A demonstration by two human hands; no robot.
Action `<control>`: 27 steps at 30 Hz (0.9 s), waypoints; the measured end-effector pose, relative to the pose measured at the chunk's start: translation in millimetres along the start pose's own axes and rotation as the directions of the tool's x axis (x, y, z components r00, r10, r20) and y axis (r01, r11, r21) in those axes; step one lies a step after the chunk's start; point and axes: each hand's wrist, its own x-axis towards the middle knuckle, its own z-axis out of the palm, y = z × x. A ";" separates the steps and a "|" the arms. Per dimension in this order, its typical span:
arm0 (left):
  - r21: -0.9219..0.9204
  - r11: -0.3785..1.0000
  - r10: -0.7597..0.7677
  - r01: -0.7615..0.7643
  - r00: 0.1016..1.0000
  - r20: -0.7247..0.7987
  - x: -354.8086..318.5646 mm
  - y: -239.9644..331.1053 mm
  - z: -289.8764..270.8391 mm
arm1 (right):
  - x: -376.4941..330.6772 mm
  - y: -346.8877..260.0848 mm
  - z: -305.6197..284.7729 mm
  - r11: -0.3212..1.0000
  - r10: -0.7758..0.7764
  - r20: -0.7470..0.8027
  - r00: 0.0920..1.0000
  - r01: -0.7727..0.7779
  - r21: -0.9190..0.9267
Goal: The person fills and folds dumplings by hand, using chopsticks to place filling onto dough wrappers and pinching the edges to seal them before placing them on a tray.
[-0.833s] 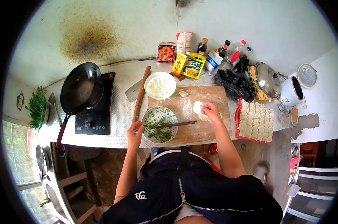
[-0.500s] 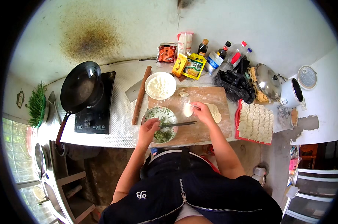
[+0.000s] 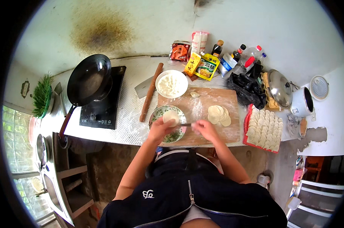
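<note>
Wrapper in hand over the filling bowl at the cutting board.

The floured cutting board (image 3: 202, 114) fills the counter's middle; the bowl (image 3: 159, 113) of green filling sits at its left edge. The left hand (image 3: 160, 129) cups a round wrapper (image 3: 171, 117) over that bowl. The right hand (image 3: 204, 129) pinches a thin utensil (image 3: 185, 124) beside it. Wrapper stack (image 3: 219, 115) lies just right.

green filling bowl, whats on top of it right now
Over the filling bowl the left hand holds a round dumpling wrapper, and a utensil from the right hand reaches in. The filling beneath hand and wrapper is hidden.
</note>
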 end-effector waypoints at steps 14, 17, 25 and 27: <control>-0.003 0.955 0.283 -0.297 0.915 -0.288 -30.9 9.7 -30.4 | 40.8 34.1 56.0 0.729 -0.049 -0.067 0.997 0.082 0.679; 0.030 0.960 0.272 -0.277 0.910 -0.312 -30.1 5.0 -32.9 | 35.5 3.9 67.1 0.872 -0.218 -0.077 0.973 0.229 0.433; 0.007 0.958 0.269 -0.285 0.897 -0.352 -36.8 7.6 -35.7 | -16.2 -85.6 48.9 0.782 -0.586 -0.068 0.807 0.541 -0.310; 0.022 0.963 0.261 -0.270 0.900 -0.349 -33.9 5.0 -35.1 | -12.2 -81.7 48.6 0.757 -0.576 -0.013 0.817 0.528 -0.384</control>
